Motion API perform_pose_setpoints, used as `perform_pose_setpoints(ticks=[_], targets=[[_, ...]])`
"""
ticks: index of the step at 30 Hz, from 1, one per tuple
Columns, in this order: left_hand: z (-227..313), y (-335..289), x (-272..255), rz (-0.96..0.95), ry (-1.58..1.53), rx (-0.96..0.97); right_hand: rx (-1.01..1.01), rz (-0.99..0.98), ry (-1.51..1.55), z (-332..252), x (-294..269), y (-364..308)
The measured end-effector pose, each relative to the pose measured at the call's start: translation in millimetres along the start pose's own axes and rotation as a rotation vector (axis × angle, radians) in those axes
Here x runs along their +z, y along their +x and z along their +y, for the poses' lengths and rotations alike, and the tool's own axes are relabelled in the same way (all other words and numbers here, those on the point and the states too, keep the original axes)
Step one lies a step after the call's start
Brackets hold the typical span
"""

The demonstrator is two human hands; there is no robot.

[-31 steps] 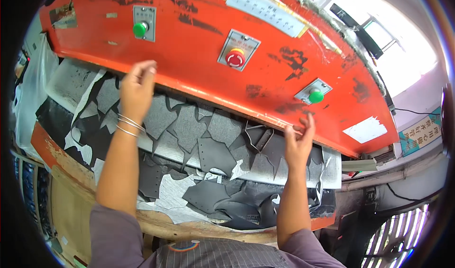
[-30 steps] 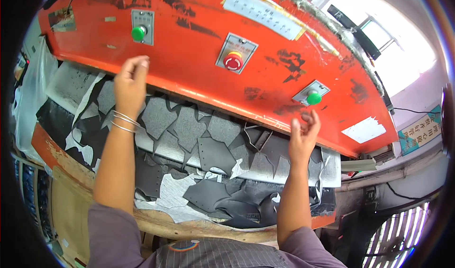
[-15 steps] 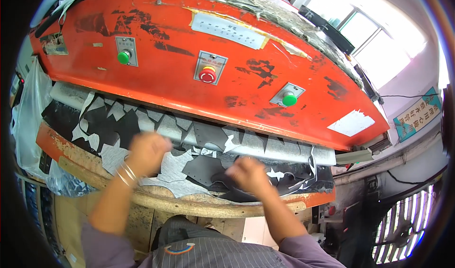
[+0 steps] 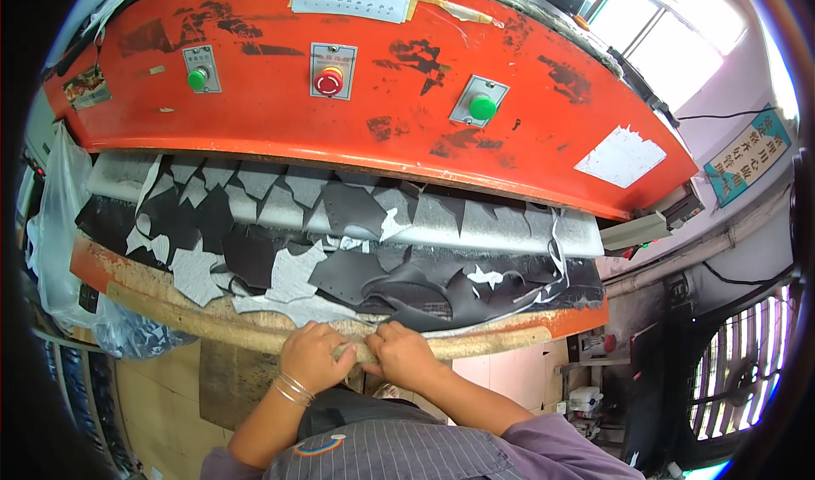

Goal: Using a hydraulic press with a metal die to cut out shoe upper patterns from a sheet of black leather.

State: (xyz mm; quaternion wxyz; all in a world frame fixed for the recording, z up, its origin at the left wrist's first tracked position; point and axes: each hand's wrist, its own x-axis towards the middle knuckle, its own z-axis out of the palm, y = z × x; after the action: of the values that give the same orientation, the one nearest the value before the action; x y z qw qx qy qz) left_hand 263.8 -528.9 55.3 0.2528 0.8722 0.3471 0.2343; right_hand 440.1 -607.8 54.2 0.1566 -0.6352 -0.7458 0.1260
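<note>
My left hand (image 4: 316,360) and my right hand (image 4: 402,357) are close together at the front of a red press. Both are closed over its worn tan front rail (image 4: 255,331), with fingers curled on top and thumbs on the near side. Whether a scrap is pinched under the fingers cannot be seen. Just beyond them, cut-out black sheet material (image 4: 348,278) with small holes lies crumpled on the dark bed. Pale grey pieces (image 4: 293,275) overlap it, one hanging over the rail. A row of pointed grey offcuts (image 4: 284,193) lies along the white slab (image 4: 501,228) under the press head.
The red press head (image 4: 272,111) spans the far side, carrying two green buttons (image 4: 482,107) and a red stop button (image 4: 328,80). Clear plastic bags (image 4: 61,217) hang at the left. A barred fan (image 4: 739,370) stands at the lower right.
Both hands have come back from above the sheet pieces to the front rail and closer together. The view has tilted, so the press head sits higher in the picture.
</note>
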Motion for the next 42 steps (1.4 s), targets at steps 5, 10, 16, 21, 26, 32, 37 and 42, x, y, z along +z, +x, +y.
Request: perform_pose_setpoints(ticks=[5,10,16,21,26,32,37,42], targets=[[-12.0,33.7,-19.4,-0.272,-0.106,-0.046,0.000,-0.388,0.224,40.3,-63.6,63.1],[-33.8,107.8,-13.5,-0.303,-0.482,-0.186,0.295,0.213,0.051,137.8,-81.6,200.1],[-46.3,258.0,39.6,-0.058,-0.929,-0.382,0.525,-0.006,-0.329,209.4,-73.9,279.2],[-54.6,305.7,64.9,-0.005,-0.970,-0.488,0.477,0.239,0.309,212.9,-109.8,227.5],[-9.5,299.0,104.6,-0.354,-1.073,-0.195,0.267,0.271,1.141,228.8,-106.5,128.0],[21.8,240.1,120.2,-0.266,-1.105,-0.081,0.218,0.096,1.281,218.0,-145.5,80.1],[-31.6,211.0,39.5,-0.497,-0.839,-0.117,-0.127,0.052,0.110,252.6,-189.1,105.0],[-59.9,221.0,-30.8,-0.319,-0.005,-0.025,-0.385,-0.082,-0.256,315.7,-171.0,156.5]])
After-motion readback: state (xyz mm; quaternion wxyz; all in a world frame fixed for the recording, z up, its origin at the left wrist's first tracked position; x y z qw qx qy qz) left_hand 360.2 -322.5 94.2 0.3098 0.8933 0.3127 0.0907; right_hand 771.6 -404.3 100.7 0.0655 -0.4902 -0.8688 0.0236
